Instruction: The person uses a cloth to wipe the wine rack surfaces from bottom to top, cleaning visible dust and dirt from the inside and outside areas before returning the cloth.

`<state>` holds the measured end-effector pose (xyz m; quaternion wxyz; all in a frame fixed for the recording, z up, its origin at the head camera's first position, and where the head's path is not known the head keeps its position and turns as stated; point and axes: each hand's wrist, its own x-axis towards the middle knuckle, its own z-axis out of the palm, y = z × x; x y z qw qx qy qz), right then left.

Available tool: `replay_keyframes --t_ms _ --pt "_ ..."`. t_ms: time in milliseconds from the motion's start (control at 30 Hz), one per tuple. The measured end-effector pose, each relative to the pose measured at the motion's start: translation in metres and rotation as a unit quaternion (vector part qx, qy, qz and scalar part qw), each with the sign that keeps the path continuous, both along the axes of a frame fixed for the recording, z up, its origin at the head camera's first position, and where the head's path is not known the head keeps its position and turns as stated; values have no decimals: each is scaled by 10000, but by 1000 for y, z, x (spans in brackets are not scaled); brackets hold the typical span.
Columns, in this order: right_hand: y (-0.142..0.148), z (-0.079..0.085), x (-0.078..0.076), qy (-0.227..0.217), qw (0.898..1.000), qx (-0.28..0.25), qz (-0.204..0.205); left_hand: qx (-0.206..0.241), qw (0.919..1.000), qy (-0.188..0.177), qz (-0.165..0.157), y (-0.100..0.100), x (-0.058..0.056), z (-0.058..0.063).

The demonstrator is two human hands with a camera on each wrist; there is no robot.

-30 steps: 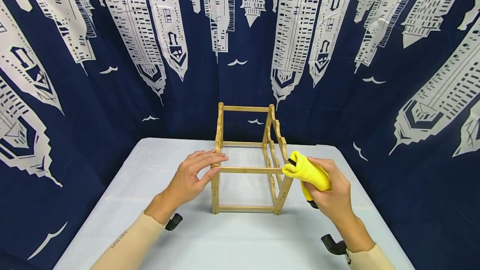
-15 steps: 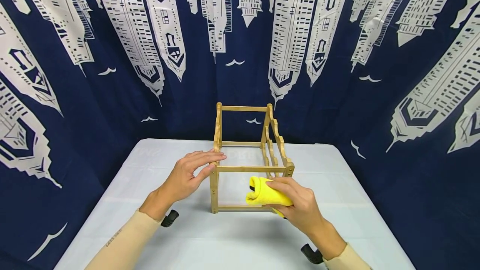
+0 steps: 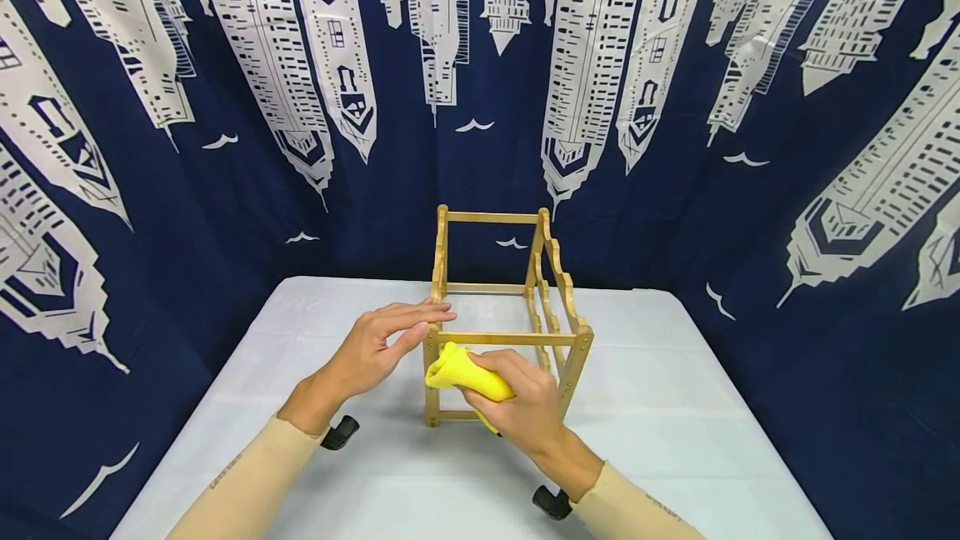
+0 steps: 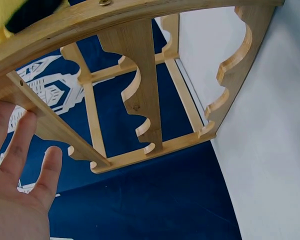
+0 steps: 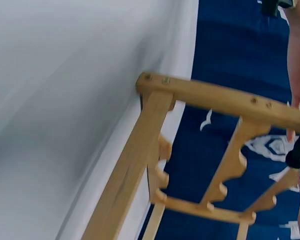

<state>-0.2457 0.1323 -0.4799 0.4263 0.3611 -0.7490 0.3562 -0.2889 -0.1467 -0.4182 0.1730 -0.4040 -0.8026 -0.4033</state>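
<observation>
A wooden rack [image 3: 510, 339] with scalloped rails [image 4: 135, 75] stands upright on the table. My left hand [image 3: 371, 348] rests at its upper front left corner, fingers extended over the side rail. In the left wrist view those fingers [image 4: 50, 167] lie straight and spread beside the wood. My right hand [image 3: 528, 398] grips a bunched yellow cloth [image 3: 461, 372] with a dark edge. The cloth overlaps the front left leg, just below the top front bar. Only a sliver of it enters the right wrist view, at the right edge.
The white-covered table [image 3: 645, 407] extends around the rack on both sides. Behind it hangs a navy curtain [image 3: 405, 215] printed with white buildings and birds. Black wrist mounts [image 3: 552, 502] hang beneath both forearms.
My right hand has carried the yellow cloth leftward, from the rack's front right corner across to the front left leg. The left hand has stayed at its corner.
</observation>
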Motion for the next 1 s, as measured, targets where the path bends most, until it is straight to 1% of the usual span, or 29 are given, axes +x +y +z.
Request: replay_keyframes --t_ms 133,233,300,500,700,833,1000 --pt "-16 -3 -4 -58 9998 -51 -167 3 9999 -109 -22 0 1 1" --pt "-21 -5 -6 -36 9996 -130 -249 17 9998 -180 -24 2 2 1" --pt "-23 -5 -7 30 9996 -174 -237 32 9998 -202 -13 3 2 1" --pt "-28 -6 -11 263 9995 -172 18 74 9999 -128 10 3 1 -1" --pt "-34 -4 -17 344 9993 -122 -41 21 9999 -92 -72 0 0 2" --pt "-34 -7 -20 164 9998 -74 -130 14 9999 -10 -137 -1 -2 6" --pt "-33 -20 -20 -266 9993 95 -232 -2 9999 -26 -151 -1 -3 5"
